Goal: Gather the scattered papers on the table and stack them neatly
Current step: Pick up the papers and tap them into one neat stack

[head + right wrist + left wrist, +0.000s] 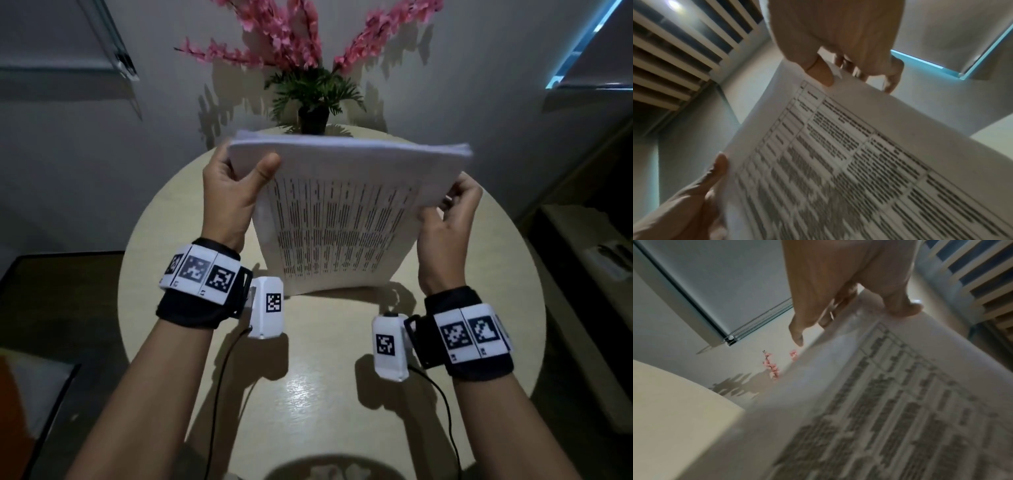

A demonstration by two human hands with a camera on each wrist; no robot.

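A stack of white papers (335,219) printed with table text stands on its lower edge on the round beige table (308,394), tilted toward me. My left hand (236,185) grips its upper left corner, thumb on the front sheet and fingers behind. My right hand (448,212) pinches the upper right side the same way. The printed sheet (890,402) fills the left wrist view under my left hand (838,296). In the right wrist view the paper stack (859,162) is held by my right hand (838,48), with the left hand's thumb (719,164) on its far edge.
A dark pot with green leaves and pink blossom branches (311,99) stands at the table's far edge, just behind the papers. A dark chair (41,308) is at the left and a low shelf (589,267) at the right. Walls surround the table closely.
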